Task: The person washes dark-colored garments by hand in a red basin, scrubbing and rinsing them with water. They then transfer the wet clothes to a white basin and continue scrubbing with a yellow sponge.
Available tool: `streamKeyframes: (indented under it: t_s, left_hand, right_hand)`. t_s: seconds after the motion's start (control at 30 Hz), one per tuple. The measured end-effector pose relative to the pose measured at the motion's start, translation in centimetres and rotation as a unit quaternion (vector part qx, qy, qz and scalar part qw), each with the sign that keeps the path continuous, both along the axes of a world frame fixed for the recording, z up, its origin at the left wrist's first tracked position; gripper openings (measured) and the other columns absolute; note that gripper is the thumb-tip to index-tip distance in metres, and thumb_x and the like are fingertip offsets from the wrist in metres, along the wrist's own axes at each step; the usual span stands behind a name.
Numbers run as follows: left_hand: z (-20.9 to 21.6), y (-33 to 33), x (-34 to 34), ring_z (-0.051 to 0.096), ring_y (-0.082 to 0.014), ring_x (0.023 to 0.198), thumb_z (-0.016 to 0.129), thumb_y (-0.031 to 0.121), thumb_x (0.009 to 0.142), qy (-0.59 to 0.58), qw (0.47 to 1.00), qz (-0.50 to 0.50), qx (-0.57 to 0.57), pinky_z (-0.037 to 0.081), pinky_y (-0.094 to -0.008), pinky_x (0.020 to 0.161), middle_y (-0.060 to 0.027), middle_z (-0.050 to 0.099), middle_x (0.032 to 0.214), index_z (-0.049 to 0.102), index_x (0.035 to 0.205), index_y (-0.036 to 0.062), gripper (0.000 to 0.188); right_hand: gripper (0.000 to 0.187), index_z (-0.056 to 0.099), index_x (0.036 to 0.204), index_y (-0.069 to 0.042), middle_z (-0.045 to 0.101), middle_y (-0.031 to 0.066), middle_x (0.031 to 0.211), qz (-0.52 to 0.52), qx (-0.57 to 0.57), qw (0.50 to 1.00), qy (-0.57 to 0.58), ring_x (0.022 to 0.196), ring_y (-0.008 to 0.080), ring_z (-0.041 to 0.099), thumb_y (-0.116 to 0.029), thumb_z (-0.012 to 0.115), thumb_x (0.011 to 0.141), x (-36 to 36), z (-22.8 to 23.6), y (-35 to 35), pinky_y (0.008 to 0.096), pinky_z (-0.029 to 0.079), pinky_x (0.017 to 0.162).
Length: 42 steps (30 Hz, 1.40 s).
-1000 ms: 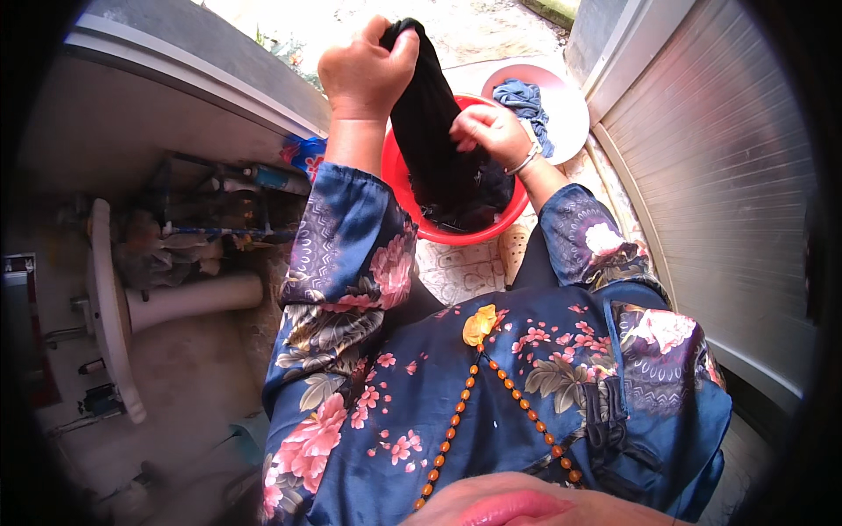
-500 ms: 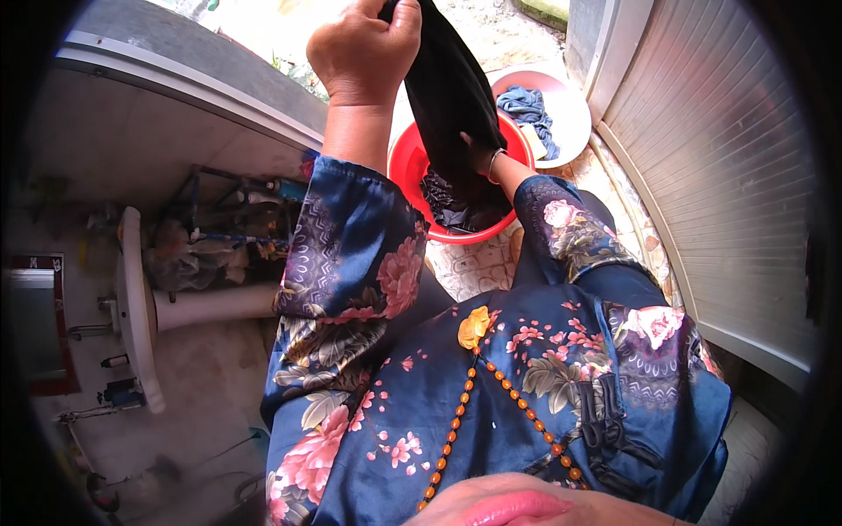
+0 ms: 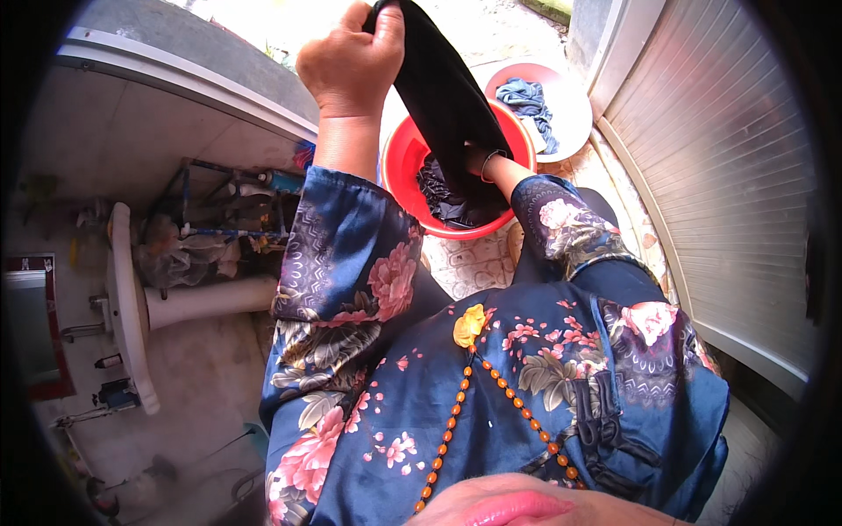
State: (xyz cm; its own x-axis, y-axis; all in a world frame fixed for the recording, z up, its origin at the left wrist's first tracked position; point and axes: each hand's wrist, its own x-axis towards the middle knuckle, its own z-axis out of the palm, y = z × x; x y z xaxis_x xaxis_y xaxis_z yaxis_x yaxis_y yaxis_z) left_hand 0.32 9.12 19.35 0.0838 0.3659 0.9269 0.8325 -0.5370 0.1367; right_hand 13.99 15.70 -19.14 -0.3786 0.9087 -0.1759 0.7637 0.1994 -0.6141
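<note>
My left hand [image 3: 351, 68], raised in front of me, is closed around the upper end of a long black cloth garment [image 3: 443, 83]. From there the garment hangs slanting down to the right into a red plastic basin [image 3: 399, 162]. My right hand [image 3: 480, 161], with a bracelet at the wrist, is over the basin and grips the lower part of the garment; most of its fingers are hidden by the black fabric. More dark, wet-looking laundry [image 3: 436, 188] lies bunched inside the basin.
Behind the red basin, to the right, a pale wide basin [image 3: 574, 110] holds blue cloth [image 3: 526, 98]. A ribbed panel door [image 3: 719, 175] stands on the right. On the left are a white washbasin [image 3: 132, 307] and a metal rack [image 3: 189, 197] with bagged items.
My left hand has shifted slightly left and down, still gripping the garment's upper end. More of my right hand shows at the fabric's lower part.
</note>
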Motion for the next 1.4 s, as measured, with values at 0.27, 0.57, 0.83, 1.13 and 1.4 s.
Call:
streamKeyframes:
  t_s: [0.27,0.57,0.83,1.13,1.4]
  left_hand:
    - [-4.0,0.0,-6.0,0.063,-0.0329,0.060,0.067,0.036,0.080,0.027,0.977,0.064,-0.201,0.050,-0.0397,0.057,-0.0157,0.062,0.062,0.068,0.075,0.0058,0.031]
    - [-17.7,-3.0,-7.4,0.067,-0.0315,0.079,0.064,0.026,0.088,0.020,0.878,0.003,-0.478,0.051,-0.0383,0.071,-0.0182,0.067,0.081,0.068,0.092,0.0033,0.023]
    - [-16.8,-5.2,-3.4,0.069,-0.0277,0.089,0.074,0.028,0.079,-0.047,0.825,-0.181,-0.533,0.053,-0.0373,0.080,-0.0165,0.069,0.101,0.062,0.118,0.0035,0.047]
    - [-19.9,-2.6,-4.2,0.067,-0.0242,0.092,0.056,0.009,0.091,-0.046,0.837,-0.154,-0.522,0.051,-0.0339,0.083,-0.0156,0.070,0.095,0.063,0.111,0.0007,0.024]
    - [-19.7,-2.1,-4.5,0.062,-0.0410,0.099,0.049,0.011,0.087,-0.092,0.877,-0.171,-0.439,0.050,-0.0440,0.086,-0.0277,0.064,0.102,0.058,0.117,0.0004,0.033]
  right_hand:
    - [0.032,0.064,0.113,-0.002,0.067,0.0136,0.106,-0.204,-0.219,0.816,0.496,0.094,0.0255,0.064,-0.016,0.057,0.086,0.2,12.6,-5.0,0.0367,0.050,0.085]
    - [0.019,0.063,0.103,0.004,0.069,0.0103,0.096,0.066,-0.191,0.617,0.761,0.088,0.0173,0.066,-0.008,0.061,0.087,2.7,22.9,-7.2,0.0289,0.052,0.083]
    - [0.032,0.064,0.116,-0.003,0.067,0.0044,0.106,0.065,-0.058,0.892,0.444,0.100,0.0129,0.059,-0.020,0.061,0.090,1.5,22.6,-9.9,0.0276,0.045,0.092]
    - [0.027,0.065,0.110,-0.002,0.067,0.0051,0.100,-0.050,-0.110,0.896,0.427,0.094,0.0132,0.062,-0.015,0.062,0.086,2.0,17.2,-7.1,0.0278,0.049,0.085]
    - [0.036,0.062,0.113,-0.004,0.064,0.0053,0.102,-0.065,-0.200,0.910,0.357,0.097,0.0121,0.060,-0.025,0.067,0.085,1.8,16.0,-7.6,0.0268,0.051,0.076]
